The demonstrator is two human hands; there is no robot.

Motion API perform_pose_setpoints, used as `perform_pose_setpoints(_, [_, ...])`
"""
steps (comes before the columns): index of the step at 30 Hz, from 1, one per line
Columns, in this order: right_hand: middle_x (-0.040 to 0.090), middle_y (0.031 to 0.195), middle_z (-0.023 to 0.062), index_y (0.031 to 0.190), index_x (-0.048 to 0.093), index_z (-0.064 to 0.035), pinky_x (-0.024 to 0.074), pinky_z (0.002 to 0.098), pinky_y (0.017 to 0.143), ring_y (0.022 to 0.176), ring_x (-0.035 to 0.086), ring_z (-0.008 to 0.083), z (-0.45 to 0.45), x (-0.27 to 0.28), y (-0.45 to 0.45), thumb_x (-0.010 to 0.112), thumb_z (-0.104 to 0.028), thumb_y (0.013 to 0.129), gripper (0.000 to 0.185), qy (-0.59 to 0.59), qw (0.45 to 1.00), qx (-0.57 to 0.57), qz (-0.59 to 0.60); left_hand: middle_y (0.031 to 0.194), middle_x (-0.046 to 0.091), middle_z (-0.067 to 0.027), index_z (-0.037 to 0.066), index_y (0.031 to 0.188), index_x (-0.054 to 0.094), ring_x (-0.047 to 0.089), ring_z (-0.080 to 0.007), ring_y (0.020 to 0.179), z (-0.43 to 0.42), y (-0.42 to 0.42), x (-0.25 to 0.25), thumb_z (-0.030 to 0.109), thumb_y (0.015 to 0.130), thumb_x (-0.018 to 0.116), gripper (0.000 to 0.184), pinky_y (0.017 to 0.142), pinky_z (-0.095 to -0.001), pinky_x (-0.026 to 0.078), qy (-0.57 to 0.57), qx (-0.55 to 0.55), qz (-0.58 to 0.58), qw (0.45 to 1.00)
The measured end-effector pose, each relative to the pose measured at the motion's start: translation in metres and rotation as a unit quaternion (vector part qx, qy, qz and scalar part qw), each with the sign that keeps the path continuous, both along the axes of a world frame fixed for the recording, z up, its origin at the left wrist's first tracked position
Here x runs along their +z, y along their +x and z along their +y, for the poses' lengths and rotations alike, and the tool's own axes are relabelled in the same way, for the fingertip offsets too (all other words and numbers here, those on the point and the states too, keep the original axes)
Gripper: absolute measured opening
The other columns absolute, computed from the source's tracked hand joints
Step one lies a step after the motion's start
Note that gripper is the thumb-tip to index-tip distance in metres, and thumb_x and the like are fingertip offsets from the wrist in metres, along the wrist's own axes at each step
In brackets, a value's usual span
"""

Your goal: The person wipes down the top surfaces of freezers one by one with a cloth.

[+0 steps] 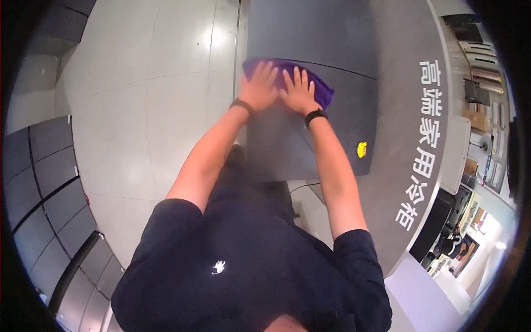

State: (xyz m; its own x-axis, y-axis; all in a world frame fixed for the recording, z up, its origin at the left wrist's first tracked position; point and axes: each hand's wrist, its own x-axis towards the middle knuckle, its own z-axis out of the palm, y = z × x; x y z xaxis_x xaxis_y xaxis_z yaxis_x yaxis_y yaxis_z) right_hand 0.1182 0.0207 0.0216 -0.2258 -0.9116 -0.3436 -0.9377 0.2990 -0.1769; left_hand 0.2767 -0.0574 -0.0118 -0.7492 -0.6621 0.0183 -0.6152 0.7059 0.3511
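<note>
A purple cloth (323,88) lies spread on the dark grey top of a freezer-like cabinet (310,33). My left hand (260,88) presses on the cloth's left part, palm down, fingers stretched out. Close beside it, my right hand (298,91) rests flat on the cloth with its fingers spread. Both hands partly cover the cloth, and neither grips it. A dark band is on each wrist. A thin dark seam runs across the cabinet top just beyond the cloth.
A yellow sticker or tag (362,149) sits near the cabinet's right edge. Beyond that edge stands a grey panel (398,160) with large white characters. Pale tiled floor (149,99) is on the left, with dark cabinets (50,188) further out. A thin cable (304,187) hangs near my body.
</note>
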Motion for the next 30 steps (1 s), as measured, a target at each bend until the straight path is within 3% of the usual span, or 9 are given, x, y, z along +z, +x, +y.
perform_pose_setpoints(2, [0.011, 0.161, 0.0155, 0.153, 0.023, -0.0201, 0.0078, 0.0611, 0.115, 0.149, 0.004, 0.0368, -0.015, 0.004, -0.004, 0.045, -0.050, 0.091, 0.072, 0.002, 1.000, -0.019, -0.011, 0.160, 0.018, -0.0060, 0.013, 0.150, 0.030, 0.011, -0.0263, 0.149, -0.014, -0.013, 0.025, 0.035, 0.091, 0.048, 0.065, 0.108, -0.0709, 0.020, 0.035, 0.000, -0.051, 0.998])
perform_pose_setpoints(5, [0.012, 0.161, 0.0156, 0.153, 0.024, -0.0214, 0.0088, 0.0608, 0.115, 0.149, 0.005, 0.0369, -0.015, 0.002, -0.008, 0.045, -0.051, 0.091, 0.072, -0.010, 1.000, -0.020, -0.014, 0.160, 0.018, -0.0052, 0.014, 0.150, 0.029, 0.011, -0.0261, 0.149, -0.018, -0.016, 0.022, 0.035, 0.092, 0.047, 0.065, 0.107, -0.0716, 0.021, 0.066, 0.004, -0.038, 0.997])
perform_pose_setpoints(6, [0.002, 0.162, 0.0141, 0.155, 0.014, -0.0242, 0.0062, 0.0605, 0.115, 0.149, -0.002, 0.0371, -0.017, 0.007, -0.008, 0.041, -0.049, 0.093, 0.072, 0.031, 0.999, -0.017, -0.018, 0.160, 0.018, -0.0047, 0.015, 0.150, 0.030, 0.010, -0.0259, 0.149, -0.017, -0.017, 0.025, 0.034, 0.092, 0.047, 0.064, 0.107, -0.0723, 0.020, 0.062, 0.006, -0.043, 0.997])
perform_pose_setpoints(11, [0.004, 0.162, 0.0144, 0.156, 0.014, -0.0201, 0.0083, 0.0588, 0.116, 0.149, 0.001, 0.0362, 0.004, 0.013, 0.006, 0.039, -0.046, 0.096, 0.069, 0.035, 0.999, -0.003, -0.003, 0.160, 0.018, -0.0051, 0.016, 0.149, 0.030, 0.010, -0.0270, 0.149, -0.004, -0.008, 0.034, 0.033, 0.091, 0.049, 0.063, 0.107, -0.0707, 0.022, 0.094, 0.018, -0.056, 0.994])
perform_pose_setpoints(13, [0.016, 0.159, 0.0160, 0.151, 0.027, -0.0161, 0.0169, 0.0622, 0.113, 0.147, 0.012, 0.0379, 0.029, -0.001, 0.019, 0.047, -0.042, 0.093, 0.067, -0.059, 0.998, 0.007, 0.004, 0.160, 0.018, -0.0054, 0.016, 0.149, 0.030, 0.010, -0.0279, 0.149, 0.013, 0.005, 0.037, 0.033, 0.090, 0.049, 0.064, 0.108, -0.0692, 0.023, 0.110, 0.015, -0.055, 0.992])
perform_pose_setpoints(14, [0.019, 0.159, 0.0157, 0.151, 0.028, -0.0166, 0.0184, 0.0620, 0.113, 0.147, 0.014, 0.0381, 0.042, -0.007, 0.025, 0.047, -0.043, 0.093, 0.067, -0.072, 0.997, 0.007, 0.016, 0.162, 0.012, -0.0039, 0.018, 0.152, 0.026, 0.005, -0.0291, 0.150, 0.021, 0.012, 0.027, 0.036, 0.092, 0.044, 0.065, 0.106, -0.0711, 0.025, 0.105, 0.007, -0.059, 0.993])
perform_pose_setpoints(22, [0.029, 0.154, 0.0152, 0.148, 0.036, -0.0167, 0.0229, 0.0614, 0.111, 0.143, 0.023, 0.0366, 0.163, -0.008, 0.064, 0.052, -0.041, 0.090, 0.065, -0.151, 0.986, 0.067, 0.014, 0.160, 0.018, -0.0081, 0.015, 0.149, 0.031, 0.012, -0.0341, 0.148, 0.148, 0.071, 0.019, 0.033, 0.089, 0.052, 0.066, 0.094, -0.0723, 0.037, 0.049, 0.024, -0.015, 0.998])
perform_pose_setpoints(27, [0.033, 0.152, 0.0144, 0.146, 0.040, -0.0175, 0.0258, 0.0598, 0.110, 0.141, 0.029, 0.0376, 0.223, -0.005, 0.077, 0.057, -0.037, 0.088, 0.064, -0.180, 0.980, 0.086, -0.013, 0.159, 0.019, -0.0100, 0.012, 0.148, 0.033, 0.011, -0.0339, 0.148, 0.224, 0.088, 0.023, 0.033, 0.089, 0.052, 0.066, 0.099, -0.0759, 0.028, 0.029, 0.069, -0.050, 0.996])
perform_pose_setpoints(30, [0.035, 0.150, 0.0189, 0.141, 0.046, -0.0172, 0.0282, 0.0572, 0.109, 0.139, 0.031, 0.0388, 0.252, -0.011, 0.069, 0.061, -0.036, 0.085, 0.060, -0.241, 0.964, 0.090, -0.063, 0.160, 0.018, -0.0103, 0.012, 0.149, 0.031, 0.009, -0.0342, 0.148, 0.254, 0.087, 0.025, 0.033, 0.089, 0.051, 0.067, 0.099, -0.0786, 0.024, 0.012, 0.082, -0.074, 0.994])
